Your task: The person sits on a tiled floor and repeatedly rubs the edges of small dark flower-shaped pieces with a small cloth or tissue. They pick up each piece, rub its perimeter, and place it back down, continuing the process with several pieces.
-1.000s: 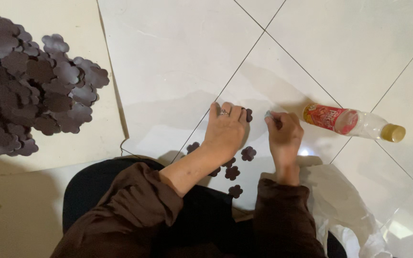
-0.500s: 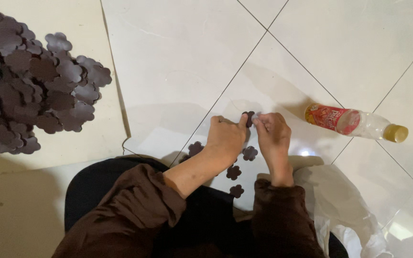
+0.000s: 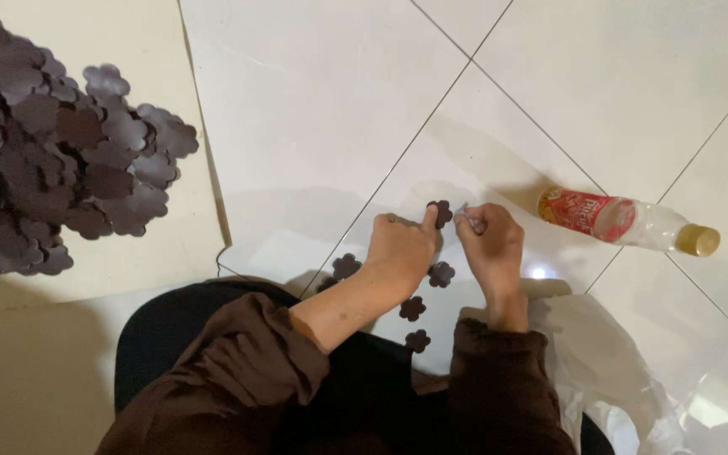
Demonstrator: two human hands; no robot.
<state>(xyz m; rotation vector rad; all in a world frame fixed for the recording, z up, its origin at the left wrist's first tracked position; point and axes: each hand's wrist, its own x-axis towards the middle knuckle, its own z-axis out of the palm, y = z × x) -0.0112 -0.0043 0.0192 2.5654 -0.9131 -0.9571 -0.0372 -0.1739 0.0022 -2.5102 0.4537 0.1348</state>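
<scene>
The left hand [image 3: 402, 248] pinches a dark flower cutout [image 3: 441, 213] at its fingertips, lifted so the right hand [image 3: 490, 244], closed on a small pale object [image 3: 463, 215] just beside it, can reach it, above more cutouts [image 3: 414, 308] on the floor [image 3: 313, 126].

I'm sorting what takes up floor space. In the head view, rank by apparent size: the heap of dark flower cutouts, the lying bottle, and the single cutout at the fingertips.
1. Heap of dark flower cutouts
2. Plastic bottle
3. Single cutout, pinched by the left hand
</scene>
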